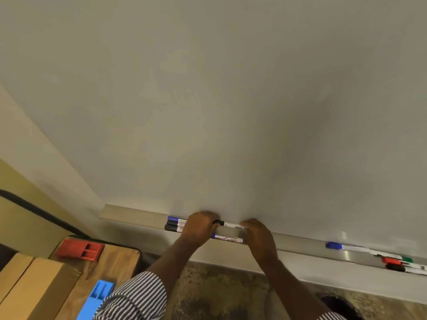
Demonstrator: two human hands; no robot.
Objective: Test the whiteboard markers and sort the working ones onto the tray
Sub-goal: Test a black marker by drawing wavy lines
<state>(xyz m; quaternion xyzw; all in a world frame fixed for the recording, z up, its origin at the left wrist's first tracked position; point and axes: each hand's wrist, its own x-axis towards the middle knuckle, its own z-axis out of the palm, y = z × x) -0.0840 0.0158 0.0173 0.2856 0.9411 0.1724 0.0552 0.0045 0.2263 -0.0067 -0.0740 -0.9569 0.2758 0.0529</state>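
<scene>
At the bottom edge of the big white whiteboard (231, 100), a long ledge (129, 215) runs from left to right, and both hands are down on it. The left hand (199, 226) has its fingers curled around the black cap end of a black marker (227, 224). The right hand (256, 236) has its fingers curled over the other end of that same marker, so the marker lies flat between the two hands, just above the ledge. Under it, a second marker (228, 238) with a white body and a bit of blue at its left end shows between the hands; I cannot tell which hand holds it. Just left of the left hand, two more markers lie on the ledge side by side, a blue marker (176, 220) behind and a dark marker (173, 227) in front. Far off to the right on the ledge lies a blue-capped marker (339, 246), and past it a small bunch with a red cap (392, 260) and a green cap (406, 259). Both arms wear striped sleeves (136, 296). At the lower left stands a wooden tabletop (117, 257) with a red tray (80, 250), a blue tray (96, 299) and a tan box (34, 289) on it. The trays are well apart from the markers.
</scene>
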